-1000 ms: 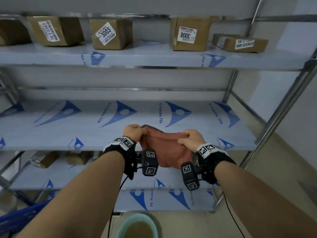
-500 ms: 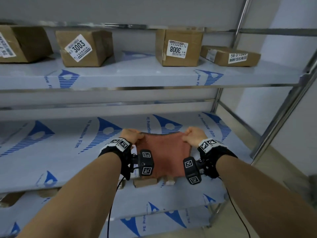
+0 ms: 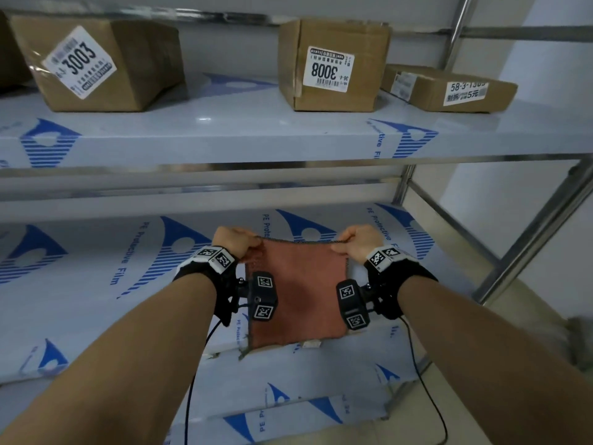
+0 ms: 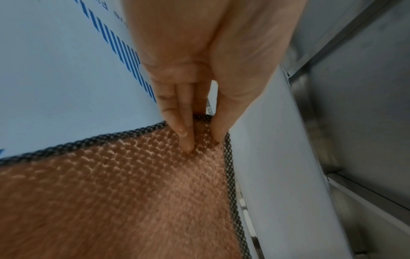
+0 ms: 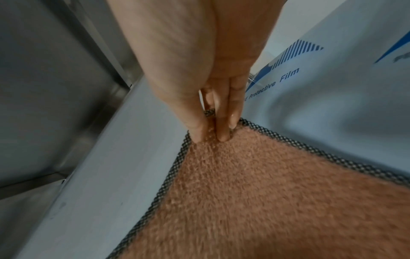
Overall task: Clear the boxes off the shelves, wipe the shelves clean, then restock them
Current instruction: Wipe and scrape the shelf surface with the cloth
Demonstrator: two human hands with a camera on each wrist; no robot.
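Two hands, head view: left hand (image 3: 236, 240) and right hand (image 3: 359, 240) each pinch a top corner of the cloth (image 3: 296, 293), which hangs stretched flat between them.
Cloth position: in front of the middle shelf (image 3: 96, 284), its top edge taut, its lower edge hanging past the shelf's front lip.
Middle shelf: covered in white film printed with blue logos; no box shows on the part in view.
Upper shelf (image 3: 224, 136): carries box 3003 (image 3: 106, 64) at the left, box 3008 (image 3: 333, 64) right of centre, and a flat box (image 3: 449, 88) just beside it at the far right.
Lower shelves (image 3: 321, 387): film-covered, seen beneath the cloth.
Wrist gear: black straps with square markers on both wrists.

Left wrist view: fingers (image 4: 183, 133) and thumb close on the cloth (image 4: 124, 201) at its dark-stitched corner; the film-covered shelf (image 4: 55, 87) lies behind.

Right wrist view: fingers (image 5: 223, 129) and thumb close on the other corner of the cloth (image 5: 266, 201), dark edging running away on both sides; the shelf film (image 5: 332, 96) with "Protective Film" lettering lies behind.
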